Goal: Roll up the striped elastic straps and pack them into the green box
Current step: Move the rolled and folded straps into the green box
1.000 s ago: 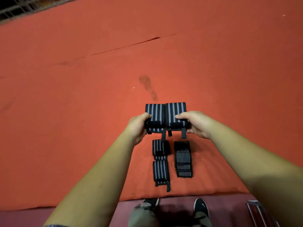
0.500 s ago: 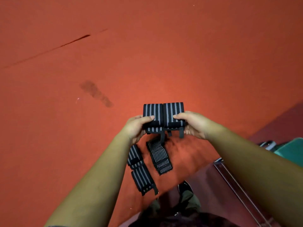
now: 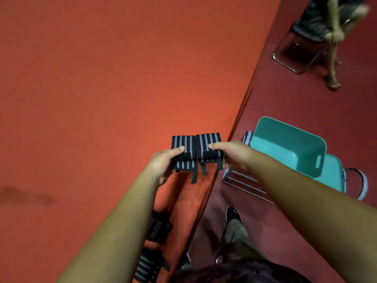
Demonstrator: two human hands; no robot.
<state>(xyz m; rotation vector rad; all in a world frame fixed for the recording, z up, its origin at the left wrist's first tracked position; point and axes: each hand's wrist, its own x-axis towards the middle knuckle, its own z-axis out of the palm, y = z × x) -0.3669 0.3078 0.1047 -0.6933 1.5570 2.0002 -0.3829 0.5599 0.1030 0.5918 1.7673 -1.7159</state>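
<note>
Your left hand (image 3: 163,163) and right hand (image 3: 232,154) each keep a curled grip on one rolled black elastic strap with grey stripes. The left roll (image 3: 184,142) and right roll (image 3: 208,141) touch side by side above the edge of the wide desk (image 3: 102,99) covered in orange-red cloth. Two more striped straps (image 3: 158,229) lie on that cloth near its edge beside your left forearm, while to your right, over the dark red carpeted floor (image 3: 306,103), the open teal-green plastic box (image 3: 285,144) sits on a teal chair seat (image 3: 334,174), with a dark folding chair (image 3: 302,37) farther off.

We hold two rolled straps side by side — left hand (image 3: 163,162) on the left strap (image 3: 183,154), right hand (image 3: 230,154) on the right strap (image 3: 209,148) — near the green box (image 3: 289,146).
</note>
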